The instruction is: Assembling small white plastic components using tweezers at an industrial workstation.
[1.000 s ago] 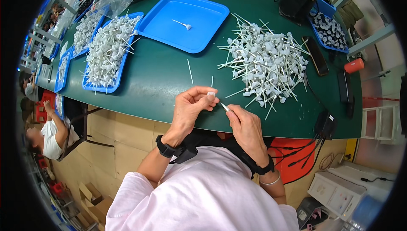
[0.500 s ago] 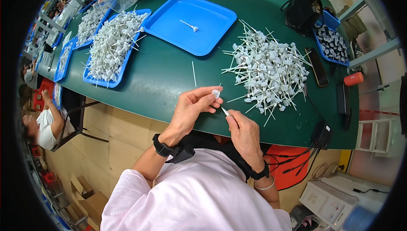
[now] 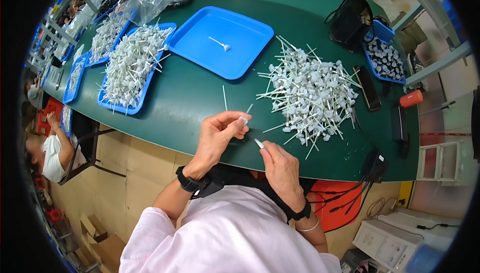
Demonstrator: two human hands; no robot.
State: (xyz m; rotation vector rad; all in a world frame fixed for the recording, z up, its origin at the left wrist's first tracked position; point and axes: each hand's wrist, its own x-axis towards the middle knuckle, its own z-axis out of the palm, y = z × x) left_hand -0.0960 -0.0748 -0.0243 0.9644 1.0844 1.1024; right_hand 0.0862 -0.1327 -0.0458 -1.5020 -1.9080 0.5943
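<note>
Pinched between the thumb and fingers of my left hand [image 3: 216,138] is a small white plastic piece [image 3: 243,121]. A short pale stick [image 3: 249,108] shows just beyond those fingertips; whether it belongs to the piece I cannot tell. My right hand [image 3: 283,165] is closed around a slim, pale pointed tool [image 3: 259,144], mostly hidden in the fingers. Its tip points toward my left hand, a little apart from the piece. To the right lies a big heap of white-headed sticks [image 3: 312,95]. One thin white stick [image 3: 224,98] lies on the table near my left hand.
A blue tray [image 3: 200,28] ahead holds a single white-headed stick [image 3: 220,44]. Trays heaped with similar pieces [image 3: 132,65] stand left on the green table [image 3: 185,98]. A phone [image 3: 367,88], black bag [image 3: 351,20] and tray of dark-and-white parts [image 3: 385,59] are right. Someone sits far left.
My hands have drawn slightly apart, and the tool tip is farther from the white piece. The whole view has shifted a little. Both hands keep their hold.
</note>
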